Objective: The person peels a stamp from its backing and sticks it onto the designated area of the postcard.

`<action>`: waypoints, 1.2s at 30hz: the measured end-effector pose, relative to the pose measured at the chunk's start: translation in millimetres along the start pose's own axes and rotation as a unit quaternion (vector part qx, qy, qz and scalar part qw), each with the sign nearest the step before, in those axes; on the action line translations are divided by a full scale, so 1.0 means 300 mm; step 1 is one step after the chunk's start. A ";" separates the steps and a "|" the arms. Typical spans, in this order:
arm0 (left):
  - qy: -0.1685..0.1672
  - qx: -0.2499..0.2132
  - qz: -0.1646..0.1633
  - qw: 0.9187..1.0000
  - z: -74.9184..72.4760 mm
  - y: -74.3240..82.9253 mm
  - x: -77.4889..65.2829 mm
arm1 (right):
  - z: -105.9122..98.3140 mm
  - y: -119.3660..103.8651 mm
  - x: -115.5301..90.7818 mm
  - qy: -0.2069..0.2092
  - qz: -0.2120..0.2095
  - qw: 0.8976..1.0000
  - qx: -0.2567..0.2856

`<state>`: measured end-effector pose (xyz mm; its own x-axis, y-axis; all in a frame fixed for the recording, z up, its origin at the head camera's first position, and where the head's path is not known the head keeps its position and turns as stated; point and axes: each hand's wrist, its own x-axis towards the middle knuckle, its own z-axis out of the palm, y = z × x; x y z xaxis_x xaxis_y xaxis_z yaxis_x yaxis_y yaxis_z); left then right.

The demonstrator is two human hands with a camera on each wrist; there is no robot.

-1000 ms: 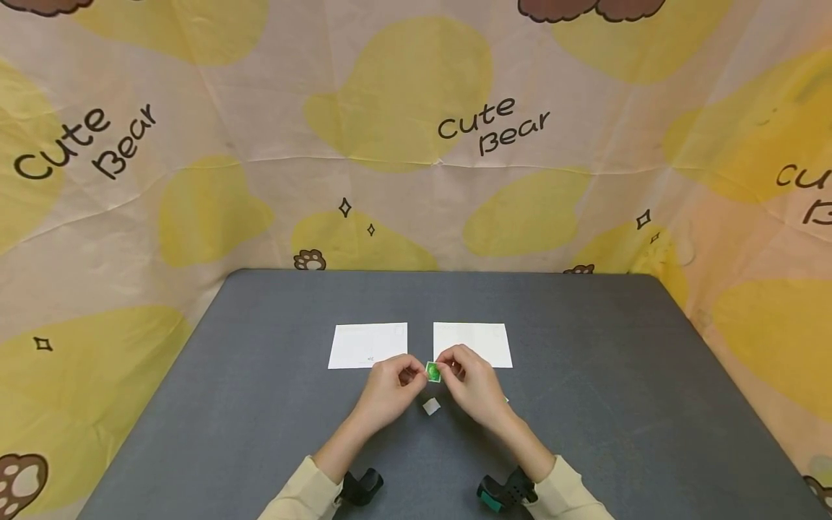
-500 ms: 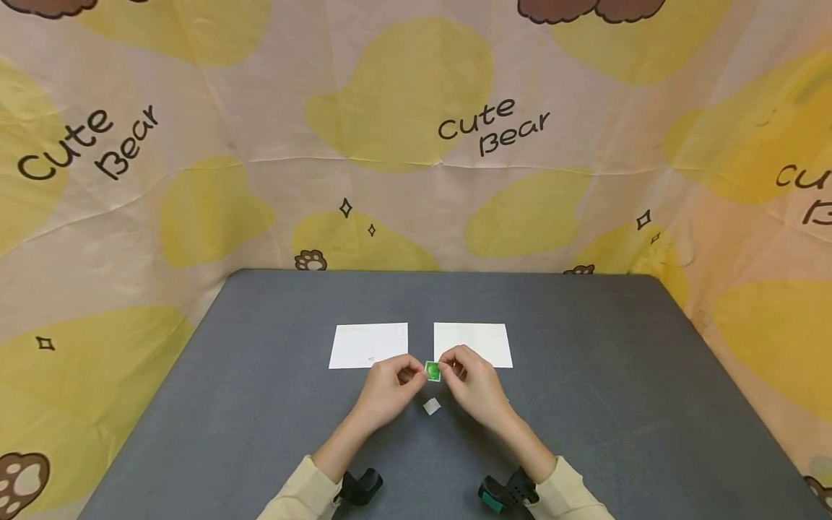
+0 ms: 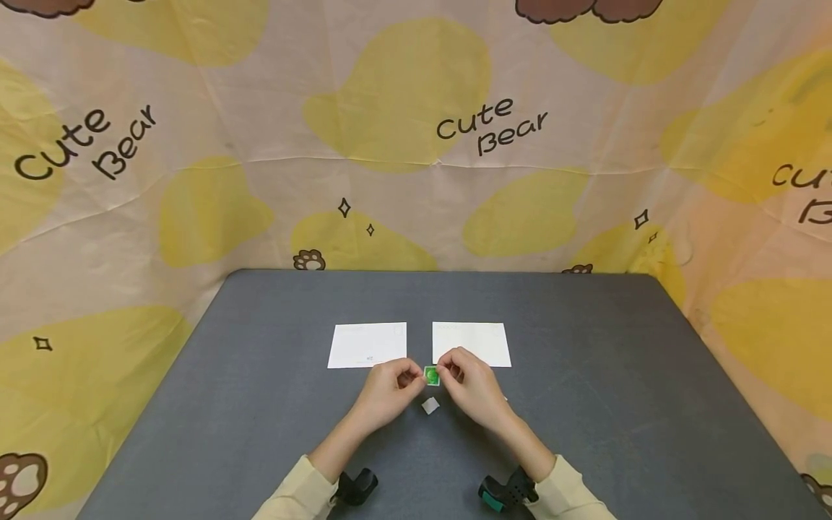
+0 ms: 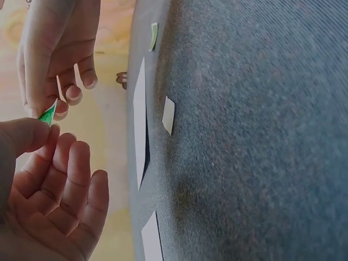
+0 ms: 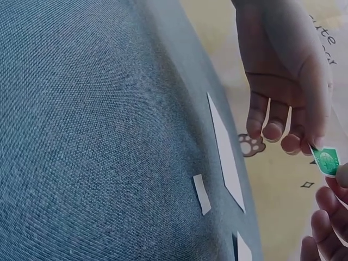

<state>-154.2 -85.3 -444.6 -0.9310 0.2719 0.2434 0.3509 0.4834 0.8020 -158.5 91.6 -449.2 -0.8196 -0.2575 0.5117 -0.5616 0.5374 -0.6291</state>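
Lying leftmost, left white sheet (image 3: 364, 342): it is resting flat on the tabletop (image 3: 260, 419), bearing a mark we are finding too tiny to read.
Left hand (image 3: 388, 388): we are pinching one side of the green stamp (image 3: 432, 376), thumb and index nearly meeting, the other fingers curling loosely around nothing.
Green stamp: it is hanging above the tabletop between both hands, gripped at its edges, probably so its printed face is showing.
Small pale piece (image 3: 430, 406): it is lying just nearer us, perhaps placed for easy reach.
Right white sheet (image 3: 477, 338): it is lying level with its twin, a gap separating them, likely keeping each accessible.
Right hand (image 3: 473, 384): we are pinching the stamp's opposite side, thumb and index nearly together, presumably steadying it.
Pale-green piece (image 4: 154, 37): it is resting farthest right, mostly hiding behind that hand in the head view.
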 end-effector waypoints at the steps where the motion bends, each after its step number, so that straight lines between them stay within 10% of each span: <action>1: 0.000 0.002 0.003 1.000 0.000 -0.003 -0.001 | 0.001 0.000 0.000 -0.002 -0.002 1.000 -0.001; 15: 0.021 0.086 0.054 0.995 -0.044 -0.032 -0.003 | 0.008 0.013 0.000 0.013 -0.001 1.000 -0.009; 25: 0.054 0.272 0.082 0.957 -0.127 -0.099 -0.003 | 0.005 0.026 -0.005 0.016 0.001 1.000 -0.016; 36: 0.044 0.314 0.074 0.946 -0.223 -0.175 0.013 | 0.004 0.026 -0.008 0.013 0.002 1.000 -0.020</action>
<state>-183.1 -165.2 -449.3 -0.8626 0.3175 0.3939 0.4419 0.8520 0.2808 -161.1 95.4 -456.1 -0.8183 -0.2352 0.5245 -0.5532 0.5701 -0.6074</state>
